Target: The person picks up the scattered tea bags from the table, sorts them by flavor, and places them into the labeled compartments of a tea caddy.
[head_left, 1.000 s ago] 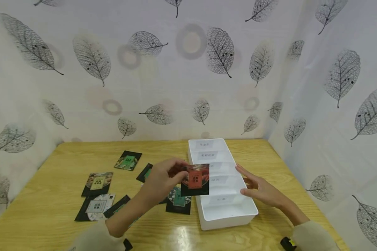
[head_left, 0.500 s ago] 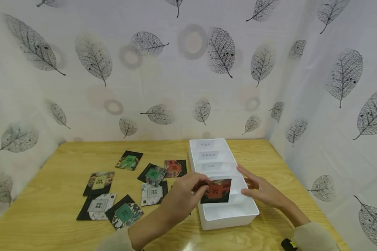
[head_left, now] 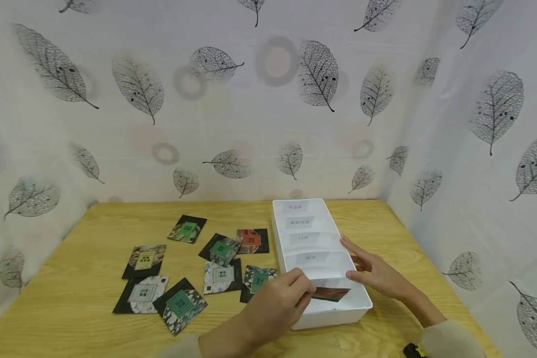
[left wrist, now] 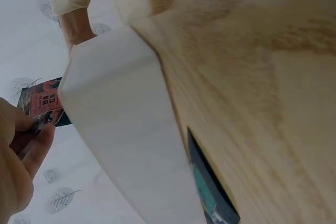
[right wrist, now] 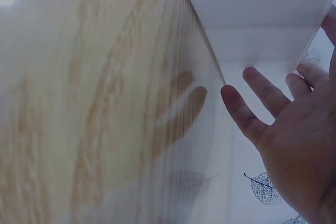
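Where the wood-grain table [head_left: 89, 283] ends: leaf-printed sheeting [head_left: 232, 119] rises, filling the upper half of the head frame.
Red-labelled sachet [head_left: 333, 294]: red and black, tilted, at the nearest compartment of the white divided box [head_left: 333, 318], lower right of frame.
Left hand [head_left: 277, 306]: thumb and finger pinching the sachet's edge.
Right hand [head_left: 378, 274]: fingers spread, beside the box.
Left wrist view: label characters visible; head view foreshortens them.

Dressed in cream sleeves [head_left: 454, 342], at four and seven o'clock in the head view, with a black piece [head_left: 411, 350] (yellow-marked) at the right cuff [head_left: 431, 332].
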### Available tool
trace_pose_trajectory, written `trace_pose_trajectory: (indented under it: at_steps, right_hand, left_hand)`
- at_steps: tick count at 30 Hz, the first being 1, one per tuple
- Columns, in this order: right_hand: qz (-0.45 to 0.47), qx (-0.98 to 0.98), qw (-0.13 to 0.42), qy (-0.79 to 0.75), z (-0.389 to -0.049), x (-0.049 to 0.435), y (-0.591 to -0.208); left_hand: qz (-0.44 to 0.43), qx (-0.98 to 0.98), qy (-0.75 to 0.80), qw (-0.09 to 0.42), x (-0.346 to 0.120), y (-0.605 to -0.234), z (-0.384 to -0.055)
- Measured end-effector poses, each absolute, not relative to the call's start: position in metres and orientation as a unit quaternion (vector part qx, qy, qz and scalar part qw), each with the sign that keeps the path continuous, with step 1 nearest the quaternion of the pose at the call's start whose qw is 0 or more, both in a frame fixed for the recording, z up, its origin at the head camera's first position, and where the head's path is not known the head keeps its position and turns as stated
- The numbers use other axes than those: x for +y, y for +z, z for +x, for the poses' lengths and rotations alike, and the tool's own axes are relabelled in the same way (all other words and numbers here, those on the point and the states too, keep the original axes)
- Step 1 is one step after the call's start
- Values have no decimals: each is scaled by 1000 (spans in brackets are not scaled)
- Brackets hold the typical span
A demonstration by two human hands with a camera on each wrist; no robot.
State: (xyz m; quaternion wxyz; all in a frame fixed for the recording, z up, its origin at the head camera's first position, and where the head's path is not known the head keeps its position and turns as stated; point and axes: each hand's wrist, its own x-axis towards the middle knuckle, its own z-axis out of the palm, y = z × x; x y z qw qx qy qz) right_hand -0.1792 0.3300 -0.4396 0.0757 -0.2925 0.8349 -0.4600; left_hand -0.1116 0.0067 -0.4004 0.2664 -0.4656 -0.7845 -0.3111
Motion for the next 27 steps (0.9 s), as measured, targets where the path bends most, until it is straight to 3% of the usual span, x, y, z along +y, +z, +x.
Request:
trace_pose_trajectory:
  at_steps: [11,18,27]
  right_hand:
    - [-291,834,79,-463,-177,331,-440]
    - [-291,827,86,-472,-178,332,-439]
    - [-295,827,84,-472,-180,332,-441]
  left_hand:
    - [-504,-802,-224,230,6,-421,-111]
    - [-527,-821,-148,162,4,-410,-110]
    - [-510,-850,-27,130,10,-395,-107]
